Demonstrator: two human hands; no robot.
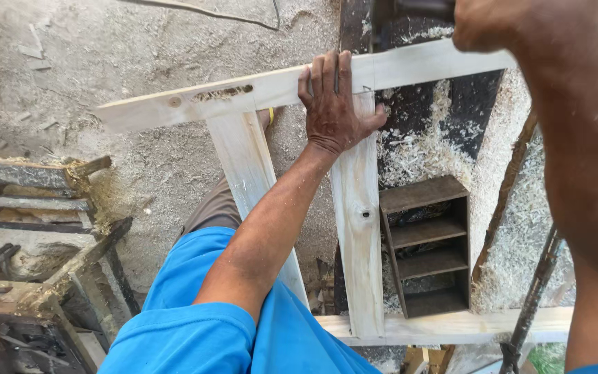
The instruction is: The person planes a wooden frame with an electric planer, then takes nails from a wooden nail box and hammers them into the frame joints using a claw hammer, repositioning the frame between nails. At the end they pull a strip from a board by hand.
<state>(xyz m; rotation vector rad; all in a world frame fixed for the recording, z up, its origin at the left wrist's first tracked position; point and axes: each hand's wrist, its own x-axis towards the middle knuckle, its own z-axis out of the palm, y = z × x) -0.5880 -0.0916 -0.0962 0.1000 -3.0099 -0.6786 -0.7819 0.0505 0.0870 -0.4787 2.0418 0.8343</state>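
Note:
A pale wooden frame lies below me: a long top rail, two upright slats and a bottom rail. My left hand presses flat on the joint where the right slat meets the top rail, fingers spread over the rail's edge. My right hand is raised at the top right, closed in a fist around something dark; what it grips is cut off by the frame's edge. My right forearm fills the right side.
Sawdust and shavings cover the ground. A small dark wooden shelf unit sits under the frame. An old wooden bench stands at the left. Dark rods lean at the right. A cable crosses the top.

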